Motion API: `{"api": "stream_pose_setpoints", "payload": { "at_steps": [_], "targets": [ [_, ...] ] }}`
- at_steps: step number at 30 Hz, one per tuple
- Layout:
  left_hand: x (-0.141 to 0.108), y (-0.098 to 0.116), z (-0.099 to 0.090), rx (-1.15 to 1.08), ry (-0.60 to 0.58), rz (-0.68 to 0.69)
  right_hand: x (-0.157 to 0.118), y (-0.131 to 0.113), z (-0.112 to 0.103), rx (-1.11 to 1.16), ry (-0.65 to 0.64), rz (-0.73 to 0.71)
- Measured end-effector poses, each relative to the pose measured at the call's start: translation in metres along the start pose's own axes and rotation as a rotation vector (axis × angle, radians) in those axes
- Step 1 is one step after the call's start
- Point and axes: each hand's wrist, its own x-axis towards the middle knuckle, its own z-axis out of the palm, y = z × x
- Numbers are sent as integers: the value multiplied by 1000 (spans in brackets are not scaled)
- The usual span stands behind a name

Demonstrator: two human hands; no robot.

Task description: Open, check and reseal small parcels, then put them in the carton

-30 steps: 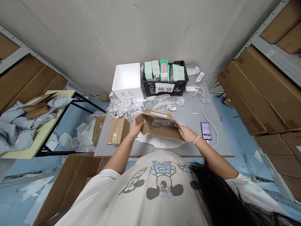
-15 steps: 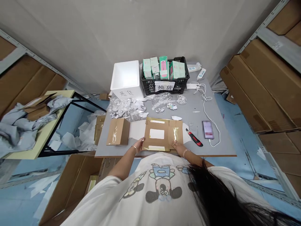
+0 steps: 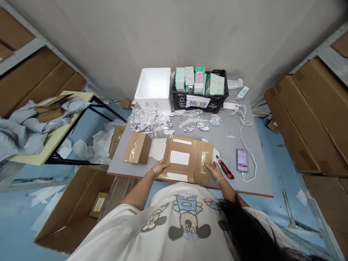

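Note:
A flattened cardboard box [image 3: 193, 159] with strips of yellowish tape and white labels lies at the table's front edge, partly over a white sheet. My left hand [image 3: 160, 166] grips its left edge, fingers closed on the board. At the lower right edge, my right hand [image 3: 214, 170] pinches the cardboard. Just right of that hand rests a red and black box cutter [image 3: 225, 167]. A closed brown carton [image 3: 137, 148] stands to the left of the flattened box.
Behind are a white foam box [image 3: 153, 87], a black crate [image 3: 199, 101] of green-white boxes, and crumpled bubble wrap [image 3: 148, 121]. A phone [image 3: 242, 160] on a cable lies at right. An open carton [image 3: 73, 210] stands on the floor at left, below a side table [image 3: 51, 145].
My right hand has gone from lying on the cardboard to gripping its right edge. The flattened box has turned slightly and shifted toward me. The camera view has tilted and moved.

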Motion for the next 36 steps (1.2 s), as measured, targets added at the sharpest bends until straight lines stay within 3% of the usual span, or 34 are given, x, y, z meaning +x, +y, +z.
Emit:
{"api": "stream_pose_setpoints", "payload": {
  "at_steps": [4, 8, 12, 15, 19, 23, 27, 30, 34, 36],
  "targets": [
    [-32, 12, -5, -83, 42, 76, 0, -8, 0, 276, -331, 162],
    [-63, 27, -13, -100, 152, 202, 27, -35, 8, 281, -451, 166],
    [-94, 39, -30, -159, 356, 327, 65, -101, 41, 210, -539, 91],
    [-119, 43, -55, -329, 498, 409, 88, -169, 86, 121, -619, -25],
    [-148, 53, -107, -568, 694, 540, 103, -262, 182, -28, -705, -260],
    [-161, 73, -179, -698, 788, 640, 85, -322, 322, 19, -756, -295],
    [-153, 94, -263, -803, 819, 709, 57, -347, 471, 108, -734, -245],
    [-139, 104, -328, -865, 807, 650, 58, -359, 565, 139, -709, -241],
    [-113, 111, -405, -877, 815, 479, 87, -372, 654, 123, -532, -169],
    [-99, 111, -436, -812, 801, 389, 104, -373, 682, -61, -584, -213]
  ]
}}
